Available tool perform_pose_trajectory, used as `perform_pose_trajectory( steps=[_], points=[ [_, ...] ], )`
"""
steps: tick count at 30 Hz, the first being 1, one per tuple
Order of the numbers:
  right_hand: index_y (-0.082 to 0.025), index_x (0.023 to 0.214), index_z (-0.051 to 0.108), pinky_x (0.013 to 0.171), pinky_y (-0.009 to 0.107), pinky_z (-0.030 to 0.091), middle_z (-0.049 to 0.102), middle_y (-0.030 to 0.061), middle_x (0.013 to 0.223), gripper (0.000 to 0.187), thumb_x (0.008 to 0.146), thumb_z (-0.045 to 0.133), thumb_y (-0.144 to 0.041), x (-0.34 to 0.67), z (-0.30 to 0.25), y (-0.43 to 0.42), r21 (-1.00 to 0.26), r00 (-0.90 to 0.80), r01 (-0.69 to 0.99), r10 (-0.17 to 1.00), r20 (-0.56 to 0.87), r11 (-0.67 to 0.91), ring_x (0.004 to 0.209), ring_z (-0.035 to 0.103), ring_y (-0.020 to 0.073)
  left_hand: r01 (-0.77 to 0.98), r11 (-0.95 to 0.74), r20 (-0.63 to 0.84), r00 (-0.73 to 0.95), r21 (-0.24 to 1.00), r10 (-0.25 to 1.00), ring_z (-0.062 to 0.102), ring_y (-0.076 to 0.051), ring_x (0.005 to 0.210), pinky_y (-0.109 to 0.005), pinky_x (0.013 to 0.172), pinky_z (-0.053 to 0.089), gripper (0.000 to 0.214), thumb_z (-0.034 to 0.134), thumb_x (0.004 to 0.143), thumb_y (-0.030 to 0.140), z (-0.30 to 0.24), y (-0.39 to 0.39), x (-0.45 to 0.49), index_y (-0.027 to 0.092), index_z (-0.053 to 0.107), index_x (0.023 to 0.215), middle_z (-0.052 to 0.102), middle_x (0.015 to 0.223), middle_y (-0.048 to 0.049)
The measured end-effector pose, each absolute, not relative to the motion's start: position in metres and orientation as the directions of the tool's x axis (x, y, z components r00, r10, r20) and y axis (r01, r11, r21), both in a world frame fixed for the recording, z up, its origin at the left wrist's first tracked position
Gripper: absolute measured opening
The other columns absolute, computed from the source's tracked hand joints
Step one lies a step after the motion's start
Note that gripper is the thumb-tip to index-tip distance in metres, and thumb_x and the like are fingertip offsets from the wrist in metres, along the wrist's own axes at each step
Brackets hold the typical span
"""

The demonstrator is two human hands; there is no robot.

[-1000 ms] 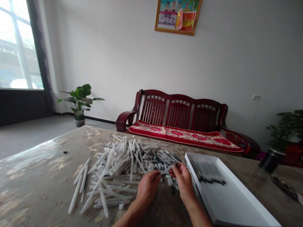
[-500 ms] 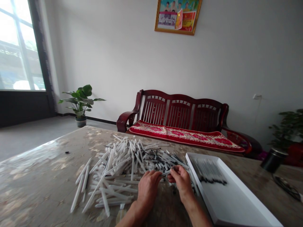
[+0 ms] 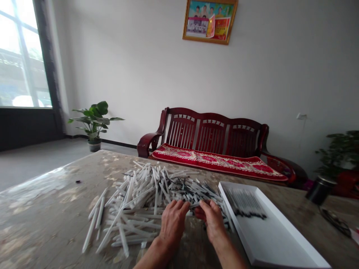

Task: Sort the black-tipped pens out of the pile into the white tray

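Note:
My left hand (image 3: 174, 217) is closed, its fingertips pinching one end of a slim greyish pen (image 3: 195, 204). At the pen's other end, my right hand (image 3: 211, 218) is closed too, thumb and fingers pressed together on it. Much of the pen is covered by the fingers. Behind and left of the hands lies a heaped pile of white translucent pen barrels (image 3: 140, 190). Thinner dark and grey pieces (image 3: 193, 188) mix in at the pile's right side, just beyond the hands.
Right of my right hand stands a shallow white tray (image 3: 286, 239) with a row of black-tipped pens (image 3: 246, 201) at its far end. A small dark bit (image 3: 77, 182) lies on the patterned tabletop (image 3: 42, 224). A black canister (image 3: 320, 189) and a cable (image 3: 335, 220) are farther right.
Both hands stay close together at the pen; the right fingers have shifted slightly and curl closer over its end. The view has tilted a little. The pile and the tray's row look the same.

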State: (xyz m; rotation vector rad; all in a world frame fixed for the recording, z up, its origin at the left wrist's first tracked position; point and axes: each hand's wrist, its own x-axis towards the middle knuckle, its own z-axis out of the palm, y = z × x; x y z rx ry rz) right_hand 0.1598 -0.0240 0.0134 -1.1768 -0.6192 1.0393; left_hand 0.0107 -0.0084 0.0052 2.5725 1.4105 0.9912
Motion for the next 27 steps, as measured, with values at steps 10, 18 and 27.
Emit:
perform_pose_trajectory(
  steps=[10, 18, 27],
  points=[
    [-0.018, 0.087, 0.071, 0.049, 0.020, 0.040, 0.071, 0.0017, 0.078, 0.044, 0.058, 0.082, -0.050, 0.140, 0.014, -0.032, -0.976, 0.166, -0.220, 0.985, -0.045, -0.007, 0.065, 0.061, 0.0146, 0.228, -0.327, 0.296, 0.159, 0.917, 0.942, 0.065, -0.019, 0.081, -0.028, 0.076, 0.049, 0.047, 0.040, 0.090, 0.030, -0.011, 0.002, 0.021, 0.018, 0.055, 0.133, 0.072, 0.090, -0.0052],
    [-0.020, 0.083, 0.073, 0.050, 0.019, 0.038, 0.069, 0.0000, 0.075, 0.036, 0.063, 0.077, -0.049, 0.145, 0.017, -0.026, -0.994, 0.234, -0.099, 0.972, 0.017, 0.042, 0.063, 0.057, 0.0125, 0.050, -0.300, 0.282, 0.225, 0.953, 0.933, 0.053, -0.015, 0.059, -0.027, 0.060, 0.044, 0.063, 0.045, 0.088, 0.045, -0.017, -0.003, 0.031, 0.013, 0.041, 0.143, 0.058, 0.067, 0.0016],
    [-0.019, 0.081, 0.061, 0.042, 0.018, 0.037, 0.070, 0.0025, 0.071, 0.047, 0.059, 0.068, -0.060, 0.182, 0.055, -0.004, -0.999, 0.423, -0.040, 0.906, 0.016, 0.037, 0.058, 0.062, 0.0148, 0.194, -0.223, 0.169, 0.261, 0.955, 0.950, 0.061, -0.018, 0.065, -0.029, 0.064, 0.047, 0.062, 0.039, 0.088, 0.050, -0.025, -0.001, 0.028, 0.013, 0.043, 0.138, 0.066, 0.075, -0.0019]
  ],
)
